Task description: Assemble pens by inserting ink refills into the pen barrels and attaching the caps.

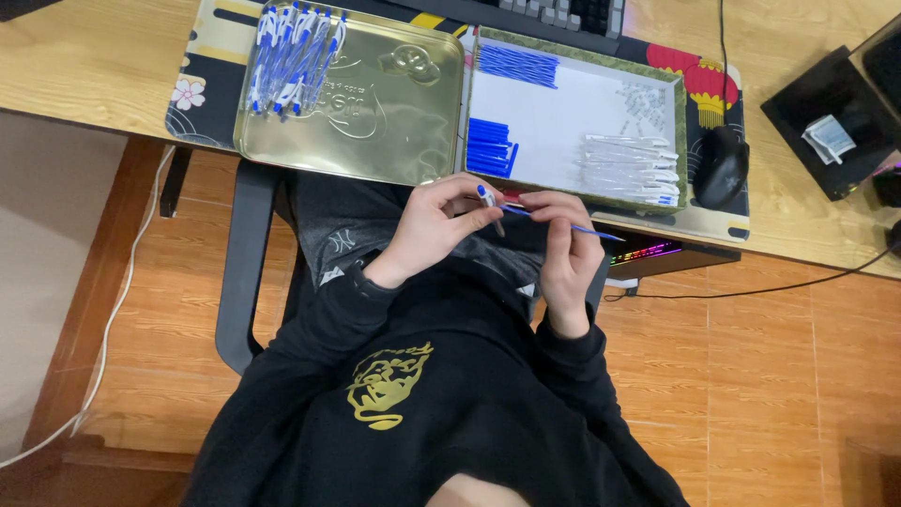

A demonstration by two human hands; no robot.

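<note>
Head view: left hand [434, 225] curled, pinching a blue-capped pen part [488, 202]; right hand [568, 246] bent inward, fingers closed on a thin blue refill [563, 223]; both over the lap, below the surface [75, 66] edge.

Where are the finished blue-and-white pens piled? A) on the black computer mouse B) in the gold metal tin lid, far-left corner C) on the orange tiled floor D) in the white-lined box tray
B: the blue-and-white pens lie bunched in the far-left corner of the gold metal tin lid, while the white-lined box tray holds only loose parts.
</note>
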